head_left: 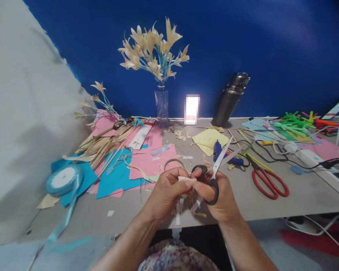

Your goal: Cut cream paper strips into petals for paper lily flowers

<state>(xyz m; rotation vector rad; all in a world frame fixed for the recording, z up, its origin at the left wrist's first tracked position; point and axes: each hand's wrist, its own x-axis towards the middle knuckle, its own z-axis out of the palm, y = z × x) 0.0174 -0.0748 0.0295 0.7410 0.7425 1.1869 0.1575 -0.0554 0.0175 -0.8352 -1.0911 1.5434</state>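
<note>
Left hand [169, 192] pinching pale strip [187, 180]; right hand [219, 192] gripping black-handled scissors [217, 165], blades spread, fingertips at strip.

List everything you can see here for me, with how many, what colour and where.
Flower bunch: one, cream, in clear bottle, back centre
Flower sprig: one, cream, back left
Flask: one, dark, back right
Ribbon roll: one, light blue, left
Dried strips: many, tan, left
Paper sheets: several, pink, blue, yellow, across table
Glue gun: one, blue, right of centre
Red-handled scissors: one pair, right
Fuzzy sticks: many, mixed, far right
Power strip: one, white, right edge
Cables: several, black and white, right
Black-handled scissors: one pair, in right hand
Pale piece: one, cream, between both hands' fingers
Blurred rectangle: one, white, back centre
Left hand: one, bare, centre
Right hand: one, bare, centre
</note>
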